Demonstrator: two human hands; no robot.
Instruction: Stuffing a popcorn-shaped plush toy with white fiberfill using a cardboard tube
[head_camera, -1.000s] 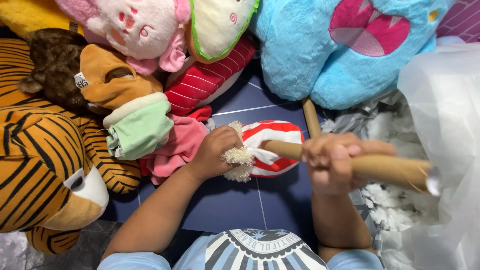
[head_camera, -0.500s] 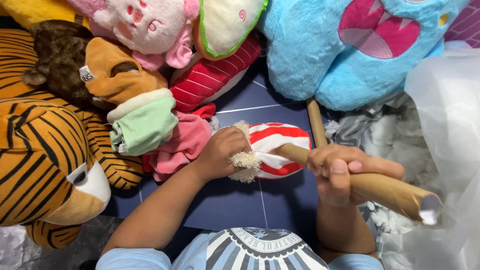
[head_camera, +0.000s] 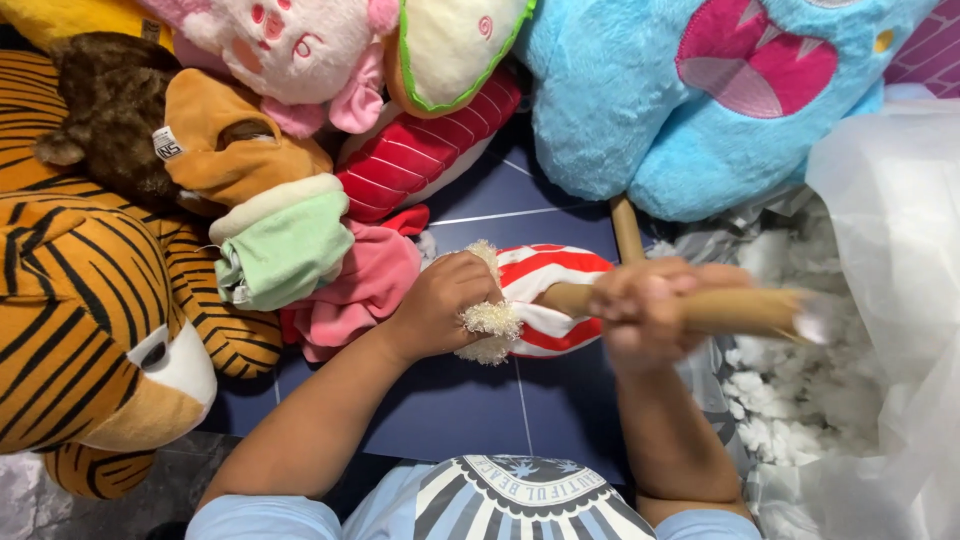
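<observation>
My left hand (head_camera: 445, 305) grips the fluffy cream cuff of a small red-and-white striped plush piece (head_camera: 548, 285) lying on the dark blue floor. My right hand (head_camera: 645, 310), blurred by motion, is closed around a thick wooden stick (head_camera: 735, 310). The stick's left end goes into the striped piece's opening beside my left hand; its right end points toward the white stuffing.
Plush toys crowd the left and top: a big tiger (head_camera: 80, 330), a brown-and-orange toy (head_camera: 215, 150), a pink toy (head_camera: 290, 45), a blue monster (head_camera: 700, 100). A clear plastic bag (head_camera: 890, 260) of white stuffing (head_camera: 790, 390) lies at right. A second stick (head_camera: 627, 228) lies behind.
My right hand and the stick have swung level and shifted left, pushing the stick's end further into the striped piece. My left hand holds the cuff in the same place.
</observation>
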